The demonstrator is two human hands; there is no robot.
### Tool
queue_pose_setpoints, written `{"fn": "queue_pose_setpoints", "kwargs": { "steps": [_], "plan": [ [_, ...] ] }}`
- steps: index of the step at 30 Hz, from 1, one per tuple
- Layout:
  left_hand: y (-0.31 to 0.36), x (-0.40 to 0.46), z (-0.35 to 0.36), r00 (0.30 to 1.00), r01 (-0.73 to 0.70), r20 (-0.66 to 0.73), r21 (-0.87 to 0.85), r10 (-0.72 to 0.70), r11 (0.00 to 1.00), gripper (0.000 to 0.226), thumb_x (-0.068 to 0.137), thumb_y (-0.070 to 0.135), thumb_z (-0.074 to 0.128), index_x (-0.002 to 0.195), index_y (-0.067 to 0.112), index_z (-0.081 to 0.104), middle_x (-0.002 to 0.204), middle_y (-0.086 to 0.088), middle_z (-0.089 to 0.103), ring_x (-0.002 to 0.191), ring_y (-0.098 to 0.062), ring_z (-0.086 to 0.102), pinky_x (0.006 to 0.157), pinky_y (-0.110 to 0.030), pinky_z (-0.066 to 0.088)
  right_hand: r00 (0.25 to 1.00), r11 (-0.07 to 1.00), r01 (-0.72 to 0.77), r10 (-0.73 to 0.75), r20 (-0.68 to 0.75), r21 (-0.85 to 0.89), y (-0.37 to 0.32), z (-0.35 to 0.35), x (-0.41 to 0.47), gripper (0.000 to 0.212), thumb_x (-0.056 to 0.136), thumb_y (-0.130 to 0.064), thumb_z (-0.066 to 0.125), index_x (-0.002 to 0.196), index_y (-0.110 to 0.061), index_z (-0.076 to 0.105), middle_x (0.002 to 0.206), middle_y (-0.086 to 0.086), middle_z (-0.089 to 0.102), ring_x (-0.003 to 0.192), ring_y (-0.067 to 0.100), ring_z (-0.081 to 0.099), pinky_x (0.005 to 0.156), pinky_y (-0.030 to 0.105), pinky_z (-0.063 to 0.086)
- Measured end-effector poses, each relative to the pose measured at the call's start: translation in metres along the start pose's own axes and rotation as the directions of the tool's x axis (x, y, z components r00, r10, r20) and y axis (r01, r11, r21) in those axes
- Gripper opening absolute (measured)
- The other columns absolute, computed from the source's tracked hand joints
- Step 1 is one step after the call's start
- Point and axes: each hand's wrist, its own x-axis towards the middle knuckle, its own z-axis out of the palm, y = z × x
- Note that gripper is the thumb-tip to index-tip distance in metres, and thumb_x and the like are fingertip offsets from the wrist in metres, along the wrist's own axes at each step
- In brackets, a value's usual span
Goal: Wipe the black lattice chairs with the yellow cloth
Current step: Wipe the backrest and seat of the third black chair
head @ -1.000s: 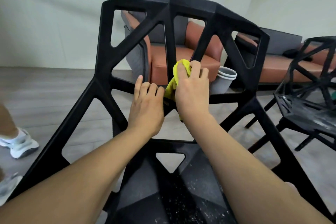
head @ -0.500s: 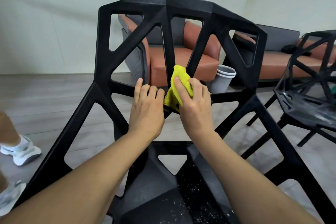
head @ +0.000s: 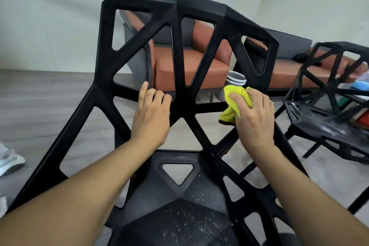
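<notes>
In the head view, the right hand (head: 254, 118) bunches the fluffy yellow cloth (head: 235, 104) in a closed grip against a matte bar of the black lattice chair (head: 175, 50). Left of that grip, the left hand (head: 152, 116) curls its fingers over the same angular backrest's crossbar; white specks dust the faceted seat below.

A lounge: orange sofas (head: 191, 66), lattice chairs (head: 137, 42), grey plank floor (head: 40, 96)
</notes>
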Motion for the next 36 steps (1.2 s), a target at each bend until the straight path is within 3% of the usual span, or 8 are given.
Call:
{"fn": "queue_pose_setpoints", "kwargs": {
  "steps": [7, 11, 15, 18, 22, 28, 31, 36],
  "plan": [
    [-0.003, 0.003, 0.004, 0.999, -0.018, -0.034, 0.041, 0.019, 0.999, 0.031, 0.09, 0.013, 0.052, 0.121, 0.014, 0.054, 0.114, -0.005, 0.054, 0.123, -0.03, 0.043, 0.125, -0.045, -0.005, 0.983, 0.954, -0.183, 0.183, 0.022, 0.238, -0.121, 0.018, -0.002, 0.033, 0.089, -0.008, 0.063, 0.119, -0.021, 0.068, 0.117, 0.014, 0.059, 0.104, 0.035, 0.054, 0.087, 0.046, 0.043],
    [-0.008, 0.003, 0.006, 0.998, -0.05, -0.036, 0.062, 0.052, 0.997, 0.032, 0.09, 0.015, 0.045, 0.121, 0.014, 0.054, 0.114, -0.005, 0.053, 0.123, -0.031, 0.043, 0.124, -0.046, -0.003, 0.985, 0.981, 0.167, -0.169, 0.013, 0.1, -0.066, 0.011, 0.015, 0.028, 0.084, -0.018, 0.069, 0.112, -0.019, 0.069, 0.103, 0.014, 0.061, 0.088, 0.034, 0.057, 0.076, 0.043, 0.041],
    [-0.011, 0.006, 0.008, 0.998, -0.068, -0.011, 0.077, 0.069, 0.995, 0.034, 0.091, 0.014, 0.053, 0.125, 0.015, 0.051, 0.118, -0.004, 0.051, 0.128, -0.03, 0.039, 0.124, -0.045, -0.005, 0.962, 0.995, -0.06, 0.037, 0.269, 0.077, -0.04, 0.007, 0.051, 0.027, 0.084, -0.028, 0.065, 0.109, -0.017, 0.063, 0.1, 0.017, 0.055, 0.086, 0.038, 0.056, 0.074, 0.041, 0.037],
    [-0.013, 0.006, 0.007, 0.997, -0.08, -0.002, 0.074, 0.08, 0.994, 0.035, 0.092, 0.014, 0.051, 0.126, 0.016, 0.05, 0.119, -0.003, 0.05, 0.128, -0.029, 0.038, 0.124, -0.044, -0.006, 0.938, 0.989, -0.081, 0.034, 0.344, 0.123, -0.041, 0.007, 0.055, 0.026, 0.087, -0.029, 0.059, 0.11, -0.018, 0.062, 0.105, 0.018, 0.052, 0.084, 0.038, 0.054, 0.067, 0.037, 0.032],
    [-0.014, 0.003, 0.006, 0.995, -0.096, -0.014, 0.084, 0.097, 0.992, 0.036, 0.09, 0.012, 0.053, 0.126, 0.017, 0.051, 0.118, -0.001, 0.051, 0.126, -0.027, 0.04, 0.124, -0.043, -0.007, 0.933, 0.975, -0.104, 0.027, 0.358, 0.198, -0.035, -0.002, 0.05, 0.027, 0.086, -0.03, 0.06, 0.112, -0.022, 0.063, 0.1, 0.012, 0.048, 0.076, 0.03, 0.042, 0.07, 0.037, 0.034],
    [-0.018, 0.004, 0.009, 0.991, -0.122, -0.051, 0.061, 0.125, 0.991, 0.035, 0.088, 0.009, 0.055, 0.123, 0.016, 0.054, 0.113, -0.001, 0.052, 0.122, -0.027, 0.043, 0.125, -0.044, -0.004, 0.893, 0.964, -0.056, -0.069, 0.445, 0.261, -0.026, -0.009, 0.05, 0.032, 0.083, -0.044, 0.059, 0.114, -0.036, 0.055, 0.1, 0.002, 0.043, 0.084, 0.028, 0.046, 0.072, 0.036, 0.036],
    [-0.013, 0.004, 0.007, 0.995, -0.099, -0.024, 0.044, 0.1, 0.994, 0.031, 0.092, 0.013, 0.049, 0.123, 0.014, 0.053, 0.115, -0.003, 0.053, 0.123, -0.029, 0.042, 0.124, -0.045, -0.005, 0.866, 0.947, -0.01, -0.152, 0.476, 0.32, -0.054, -0.006, 0.046, 0.039, 0.086, -0.041, 0.065, 0.121, -0.027, 0.053, 0.107, 0.008, 0.045, 0.099, 0.035, 0.051, 0.083, 0.044, 0.047],
    [-0.019, 0.006, -0.012, 0.986, -0.126, 0.115, 0.009, 0.124, 0.992, 0.054, 0.092, 0.008, 0.047, 0.145, 0.018, 0.04, 0.142, -0.002, 0.045, 0.144, -0.025, 0.025, 0.124, -0.041, -0.008, 0.911, 0.926, -0.064, -0.098, 0.4, 0.373, -0.076, -0.009, 0.038, 0.031, 0.09, -0.026, 0.067, 0.118, -0.017, 0.056, 0.108, 0.012, 0.044, 0.095, 0.036, 0.049, 0.087, 0.047, 0.044]
  ]
}}
